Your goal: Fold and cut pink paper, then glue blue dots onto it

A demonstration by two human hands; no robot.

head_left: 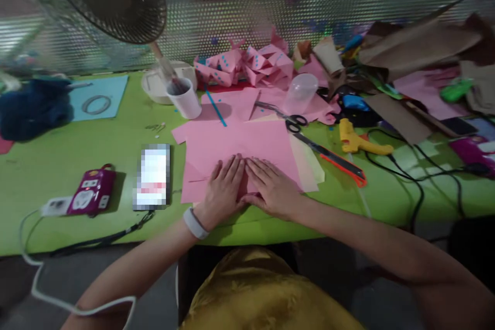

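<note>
Paper [240, 139], pink, lies near the close edge of the counter [251, 231], beneath the grip: left hand [224, 185] and right hand [275, 185] rest flat, unclenched, side by side.

The green table [23, 175] is long and full of things. Near the middle, a flat pink sheet [240, 139] lies over pale sheets [309, 162]. On the left sit a purple box [91, 198], a phone [151, 175] and, farther back, a blue sheet [112, 87] and a dark blue bundle [33, 108]. The white fan base [152, 85] stands on the far side, left of the middle. On the right are an orange cutter [344, 165], a yellow glue gun [350, 136] and black cords [419, 201].
</note>
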